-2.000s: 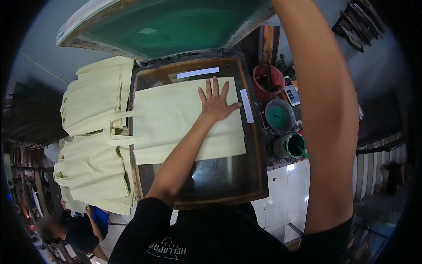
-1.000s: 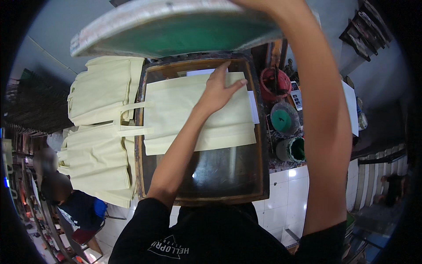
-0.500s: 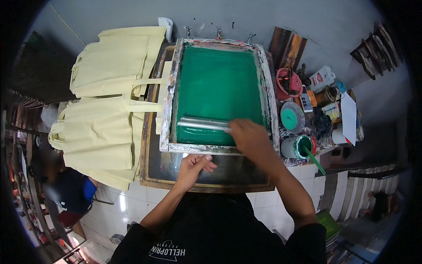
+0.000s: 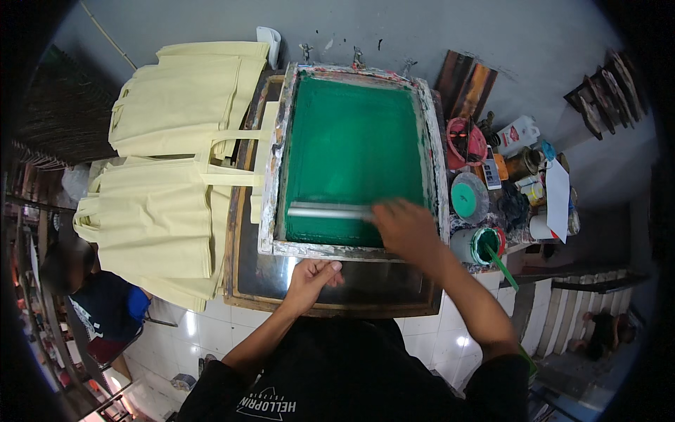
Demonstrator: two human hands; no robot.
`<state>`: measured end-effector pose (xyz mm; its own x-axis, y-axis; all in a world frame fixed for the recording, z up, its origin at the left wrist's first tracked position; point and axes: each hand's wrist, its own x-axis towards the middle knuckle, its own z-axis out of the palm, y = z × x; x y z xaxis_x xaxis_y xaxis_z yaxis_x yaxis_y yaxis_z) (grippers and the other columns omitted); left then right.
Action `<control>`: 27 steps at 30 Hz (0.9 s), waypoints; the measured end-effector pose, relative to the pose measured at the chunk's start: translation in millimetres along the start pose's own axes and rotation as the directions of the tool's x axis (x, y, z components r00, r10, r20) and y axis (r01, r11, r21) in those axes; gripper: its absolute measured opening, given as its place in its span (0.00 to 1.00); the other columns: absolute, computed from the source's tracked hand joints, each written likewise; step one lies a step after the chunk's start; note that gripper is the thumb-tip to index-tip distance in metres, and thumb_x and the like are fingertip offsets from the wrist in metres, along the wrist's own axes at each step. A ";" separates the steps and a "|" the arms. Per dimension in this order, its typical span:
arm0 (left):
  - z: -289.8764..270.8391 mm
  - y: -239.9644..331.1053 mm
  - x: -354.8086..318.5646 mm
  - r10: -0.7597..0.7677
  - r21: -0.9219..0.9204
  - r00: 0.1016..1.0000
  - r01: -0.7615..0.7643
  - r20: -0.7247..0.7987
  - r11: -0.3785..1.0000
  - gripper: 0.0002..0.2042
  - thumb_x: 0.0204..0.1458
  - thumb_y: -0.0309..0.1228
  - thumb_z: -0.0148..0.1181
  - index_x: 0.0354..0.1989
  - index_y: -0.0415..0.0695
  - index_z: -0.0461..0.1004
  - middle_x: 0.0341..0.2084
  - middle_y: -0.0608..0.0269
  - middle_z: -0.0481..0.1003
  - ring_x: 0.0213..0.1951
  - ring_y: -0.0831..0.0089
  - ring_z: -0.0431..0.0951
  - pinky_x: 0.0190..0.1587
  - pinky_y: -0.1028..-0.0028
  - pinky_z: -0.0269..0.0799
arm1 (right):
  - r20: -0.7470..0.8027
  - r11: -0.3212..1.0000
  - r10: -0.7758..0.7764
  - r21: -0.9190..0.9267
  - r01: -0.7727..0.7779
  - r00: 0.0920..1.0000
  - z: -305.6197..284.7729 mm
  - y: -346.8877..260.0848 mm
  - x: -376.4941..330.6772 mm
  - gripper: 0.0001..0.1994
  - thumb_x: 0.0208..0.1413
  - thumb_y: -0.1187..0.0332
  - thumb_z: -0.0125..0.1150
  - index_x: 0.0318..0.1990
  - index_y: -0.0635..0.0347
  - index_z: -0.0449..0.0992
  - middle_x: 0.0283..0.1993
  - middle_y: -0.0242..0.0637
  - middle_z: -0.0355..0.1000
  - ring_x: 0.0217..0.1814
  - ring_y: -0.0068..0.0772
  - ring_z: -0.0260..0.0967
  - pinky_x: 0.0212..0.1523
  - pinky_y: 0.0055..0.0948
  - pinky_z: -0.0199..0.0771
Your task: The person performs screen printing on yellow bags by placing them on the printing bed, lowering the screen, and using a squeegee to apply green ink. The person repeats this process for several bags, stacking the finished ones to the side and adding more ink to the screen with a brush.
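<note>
At a worktable by a grey wall, we see a person's right hand, slightly blurred, its fingers gripping the right end of a silver squeegee. The squeegee lies crosswise over the near part of a mesh coated in green ink, inside a paint-stained screen frame. Just below the frame's near edge we find the left hand, its fingers loosely curled; we cannot tell whether they hold or touch anything. Under the frame, on a dark glossy board, a pale yellow bag shows only along its left side. Further left we count two piles of similar bags, one far and one near. To the right we note a bowl of green ink and, nearer, an ink jar with a green stick leaning out.
</note>
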<state>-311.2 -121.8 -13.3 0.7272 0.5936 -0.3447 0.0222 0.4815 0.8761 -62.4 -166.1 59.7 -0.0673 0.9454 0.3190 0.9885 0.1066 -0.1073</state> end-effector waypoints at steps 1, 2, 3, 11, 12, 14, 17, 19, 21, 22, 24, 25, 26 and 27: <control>-2.4 0.6 -1.4 -0.003 0.017 1.000 0.003 -0.003 1.000 0.12 0.65 0.35 0.60 0.38 0.37 0.80 0.26 0.63 0.80 0.29 0.80 0.76 0.35 0.77 0.72 | -0.013 1.000 -0.021 0.012 0.021 1.000 6.0 14.4 17.0 0.10 0.61 0.59 0.61 0.35 0.55 0.73 0.31 0.36 0.76 0.33 0.41 0.77 0.28 0.39 0.78; -3.3 1.7 -1.7 -0.004 0.033 1.000 0.004 0.001 0.999 0.12 0.65 0.35 0.60 0.38 0.37 0.80 0.27 0.63 0.80 0.29 0.80 0.76 0.35 0.77 0.72 | -0.026 0.999 -0.038 0.017 0.039 0.999 10.0 31.9 35.6 0.11 0.62 0.58 0.61 0.34 0.55 0.73 0.28 0.37 0.76 0.32 0.41 0.78 0.27 0.40 0.77; -4.8 2.3 -2.0 -0.006 0.050 1.000 0.006 0.003 0.999 0.12 0.65 0.35 0.60 0.39 0.37 0.80 0.27 0.63 0.81 0.29 0.80 0.77 0.35 0.77 0.72 | -0.018 1.000 -0.014 0.028 0.015 1.000 17.6 49.2 54.0 0.12 0.61 0.58 0.62 0.34 0.56 0.74 0.28 0.41 0.76 0.32 0.45 0.77 0.29 0.42 0.76; -12.8 17.8 -1.5 -0.256 -0.229 0.961 0.273 0.102 0.934 0.12 0.63 0.32 0.60 0.48 0.34 0.77 0.35 0.51 0.82 0.34 0.71 0.83 0.41 0.72 0.79 | 0.363 0.932 0.184 0.230 -0.280 0.913 6.8 166.4 197.5 0.22 0.61 0.49 0.63 0.45 0.61 0.82 0.34 0.54 0.79 0.40 0.60 0.77 0.45 0.51 0.74; -12.5 22.2 -1.9 -0.317 -0.336 0.941 0.338 0.116 0.879 0.13 0.63 0.32 0.60 0.49 0.34 0.76 0.37 0.49 0.82 0.35 0.68 0.84 0.42 0.71 0.81 | 0.338 0.931 0.189 0.236 -0.277 0.922 7.7 168.4 203.1 0.22 0.60 0.49 0.63 0.46 0.61 0.82 0.35 0.55 0.78 0.40 0.60 0.77 0.46 0.50 0.73; -9.6 21.2 -7.7 -0.320 -0.350 0.940 0.342 0.122 0.872 0.15 0.64 0.32 0.57 0.53 0.33 0.74 0.43 0.43 0.81 0.41 0.62 0.84 0.47 0.67 0.82 | 0.290 0.929 0.202 0.245 -0.276 0.936 7.7 171.5 210.2 0.23 0.60 0.48 0.64 0.47 0.62 0.82 0.35 0.57 0.78 0.41 0.59 0.77 0.46 0.49 0.72; -4.4 37.9 -11.0 -0.302 -0.298 0.925 0.363 0.231 0.883 0.15 0.66 0.33 0.54 0.53 0.34 0.74 0.43 0.45 0.81 0.42 0.64 0.84 0.46 0.68 0.81 | 0.267 0.951 0.191 0.186 -0.245 0.945 15.8 179.9 211.0 0.25 0.59 0.44 0.63 0.44 0.61 0.83 0.34 0.56 0.78 0.42 0.59 0.78 0.46 0.51 0.74; -3.2 54.4 1.2 -0.259 -0.073 0.935 0.284 0.243 0.956 0.15 0.67 0.33 0.53 0.53 0.34 0.75 0.41 0.46 0.82 0.41 0.64 0.84 0.45 0.68 0.81 | 0.213 0.967 0.223 0.072 -0.243 0.951 26.9 187.3 205.1 0.27 0.59 0.41 0.61 0.41 0.61 0.83 0.33 0.55 0.79 0.42 0.58 0.78 0.45 0.51 0.75; 0.1 80.2 22.8 -0.191 0.035 0.958 0.188 0.212 0.981 0.14 0.68 0.33 0.54 0.52 0.35 0.76 0.37 0.50 0.82 0.39 0.68 0.83 0.42 0.71 0.79 | 0.124 0.961 0.275 -0.070 -0.268 0.953 38.4 181.9 196.2 0.30 0.59 0.37 0.58 0.37 0.60 0.83 0.31 0.52 0.79 0.40 0.56 0.79 0.43 0.52 0.77; 0.1 95.6 37.4 -0.099 0.115 0.979 0.079 0.177 0.990 0.13 0.67 0.32 0.55 0.52 0.36 0.76 0.37 0.52 0.82 0.39 0.70 0.83 0.43 0.71 0.79 | 0.103 0.958 0.282 -0.088 -0.274 0.954 43.2 175.2 191.3 0.31 0.58 0.35 0.57 0.35 0.60 0.83 0.30 0.51 0.79 0.38 0.56 0.80 0.42 0.52 0.77; -4.3 122.5 77.8 0.131 0.350 0.986 -0.160 0.105 0.923 0.12 0.66 0.31 0.57 0.51 0.38 0.76 0.39 0.55 0.82 0.40 0.73 0.81 0.47 0.70 0.78 | 0.047 0.950 0.293 -0.128 -0.285 0.955 47.1 161.4 186.1 0.33 0.58 0.33 0.55 0.32 0.59 0.83 0.29 0.48 0.79 0.35 0.54 0.80 0.39 0.51 0.78; -5.7 134.6 100.7 0.263 0.495 0.961 -0.270 0.085 0.826 0.12 0.65 0.31 0.58 0.52 0.39 0.77 0.40 0.57 0.82 0.42 0.73 0.80 0.49 0.69 0.77 | -0.025 0.954 0.258 -0.149 -0.259 0.966 50.4 160.6 181.2 0.32 0.58 0.33 0.56 0.32 0.58 0.83 0.28 0.46 0.79 0.33 0.53 0.80 0.36 0.50 0.78; -2.4 152.6 121.5 0.365 0.581 0.931 -0.314 0.032 0.751 0.12 0.63 0.30 0.60 0.51 0.39 0.77 0.41 0.58 0.82 0.43 0.70 0.80 0.51 0.68 0.76 | 0.000 0.954 0.270 -0.138 -0.268 0.963 51.0 158.1 177.5 0.32 0.58 0.34 0.56 0.32 0.58 0.83 0.28 0.46 0.80 0.33 0.53 0.80 0.35 0.50 0.78; 0.3 172.4 141.9 0.469 0.662 0.883 -0.347 -0.007 0.664 0.12 0.62 0.29 0.61 0.51 0.40 0.77 0.43 0.58 0.82 0.44 0.67 0.81 0.53 0.66 0.75 | 0.022 0.952 0.282 -0.130 -0.277 0.959 49.0 155.1 173.9 0.32 0.58 0.34 0.56 0.32 0.58 0.83 0.28 0.46 0.80 0.33 0.52 0.80 0.35 0.50 0.78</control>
<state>-204.1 45.3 88.9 0.6479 0.7546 0.1038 0.2166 -0.3132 0.9247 72.7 29.9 52.4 0.2110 0.9436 0.2550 0.9774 -0.2001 -0.0683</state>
